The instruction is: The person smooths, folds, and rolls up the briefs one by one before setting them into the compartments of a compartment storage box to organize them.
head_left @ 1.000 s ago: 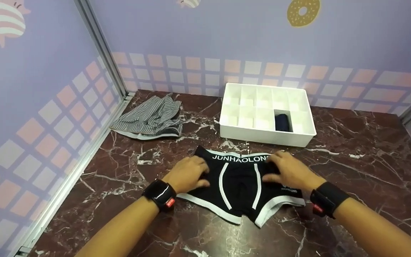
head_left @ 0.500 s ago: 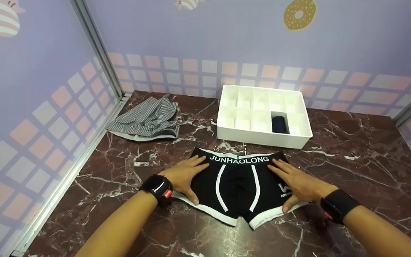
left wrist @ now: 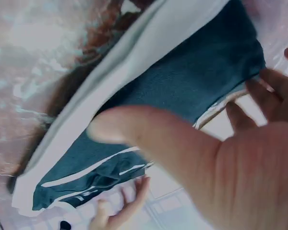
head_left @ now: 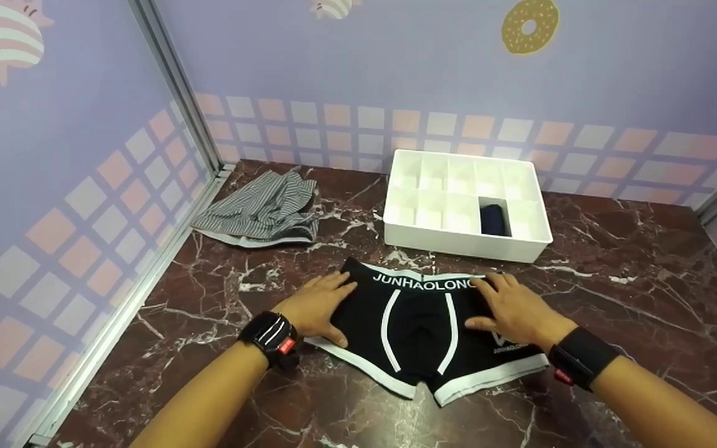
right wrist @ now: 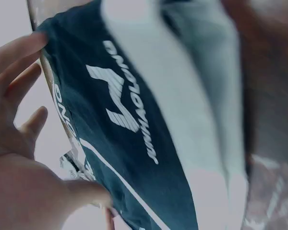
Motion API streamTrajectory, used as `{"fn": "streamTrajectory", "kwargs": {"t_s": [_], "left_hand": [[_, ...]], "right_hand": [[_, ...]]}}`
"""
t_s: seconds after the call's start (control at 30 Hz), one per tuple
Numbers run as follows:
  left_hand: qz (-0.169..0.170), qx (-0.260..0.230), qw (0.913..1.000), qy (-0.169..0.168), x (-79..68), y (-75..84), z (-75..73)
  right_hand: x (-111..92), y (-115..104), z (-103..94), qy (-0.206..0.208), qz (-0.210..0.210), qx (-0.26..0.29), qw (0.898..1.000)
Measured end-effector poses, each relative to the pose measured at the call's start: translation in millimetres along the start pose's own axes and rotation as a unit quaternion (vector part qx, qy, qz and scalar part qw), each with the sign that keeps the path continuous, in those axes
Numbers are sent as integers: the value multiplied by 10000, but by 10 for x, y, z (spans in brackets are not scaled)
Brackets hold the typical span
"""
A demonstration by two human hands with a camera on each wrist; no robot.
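Observation:
A pair of black boxer briefs (head_left: 421, 330) with white trim lies spread flat, waistband away from me, on the dark red marbled tabletop. My left hand (head_left: 316, 308) rests on its left side, fingers spread toward the waistband and thumb near the white leg hem. On the other side my right hand (head_left: 514, 311) touches the fabric below the waistband, fingers relaxed and apart from the thumb. In the right wrist view a white printed logo (right wrist: 117, 98) shows on the leg next to the white hem (right wrist: 177, 110). Neither hand pinches the cloth.
Behind the briefs stands a white divided box (head_left: 467, 242); one front compartment holds a rolled dark navy cloth (head_left: 493, 220). A crumpled grey striped garment (head_left: 265, 208) lies at the back left by the wall. Patterned walls (head_left: 358, 74) border the table at the back and sides.
Both hands have spread from a bent posture and smoothed the briefs outward. Since half a second ago the right hand has shifted slightly up toward the waistband, its thumb off the hem.

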State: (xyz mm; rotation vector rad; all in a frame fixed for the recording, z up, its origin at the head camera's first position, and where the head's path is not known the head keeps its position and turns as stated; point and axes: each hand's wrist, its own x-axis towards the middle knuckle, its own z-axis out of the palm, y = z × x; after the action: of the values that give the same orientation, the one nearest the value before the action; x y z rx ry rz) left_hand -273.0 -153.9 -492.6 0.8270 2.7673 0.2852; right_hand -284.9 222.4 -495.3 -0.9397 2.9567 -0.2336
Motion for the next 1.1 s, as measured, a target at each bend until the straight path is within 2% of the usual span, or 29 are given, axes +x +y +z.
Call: {"fn": "streamTrajectory", "kwargs": {"t_s": [0.1,0.27,0.37,0.6,0.83,1.1], "left_hand": [[-482,180,9983,285,-92,42,-8],[-1244,399,9888,722,-249,84,11],[-1462,398,9833,1011,-330,89,33],[-1837,68,9689,1658,-454,92,37],[-1879,-164,9673,1695,-505,109,118],[-2097,-273,9661,1479,-556,99,139]], "right_hand": [[113,1,15,270,-55,-284,9992],[408,-69,82,457,-313,-284,9981],[657,-209,91,541,-675,-342,9957],[1279,-633,34,413,-1631,-739,9830],[1778,-940,92,228,-2444,-876,9654],[2107,-1162,183,69,-2737,-839,9581]]}}
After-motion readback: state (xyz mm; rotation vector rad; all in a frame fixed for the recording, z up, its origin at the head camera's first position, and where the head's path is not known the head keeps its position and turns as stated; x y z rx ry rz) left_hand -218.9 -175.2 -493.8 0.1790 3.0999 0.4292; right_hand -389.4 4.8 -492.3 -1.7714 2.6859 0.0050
